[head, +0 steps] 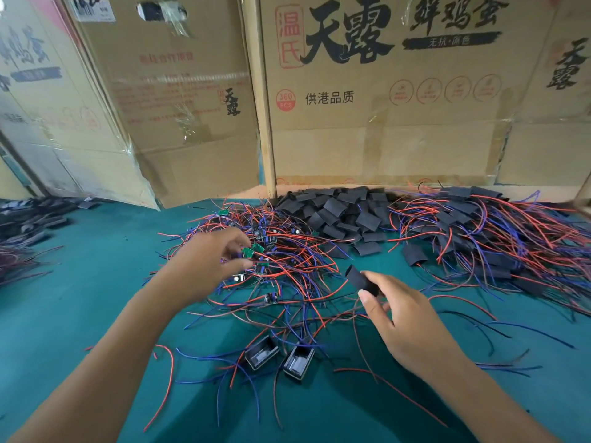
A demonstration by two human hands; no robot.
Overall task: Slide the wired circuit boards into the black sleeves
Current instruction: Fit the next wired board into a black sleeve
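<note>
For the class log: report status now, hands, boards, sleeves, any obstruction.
Left hand pinching a green board in the tangled wire pile. Right hand holding one black sleeve, still empty. Board's wires tangled in the pile; may snag.

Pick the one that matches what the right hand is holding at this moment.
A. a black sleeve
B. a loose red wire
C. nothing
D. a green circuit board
A. The right hand pinches a black sleeve between thumb and fingers, lifted above the wires, while the left hand is the one at a green circuit board in the tangled pile.
</note>
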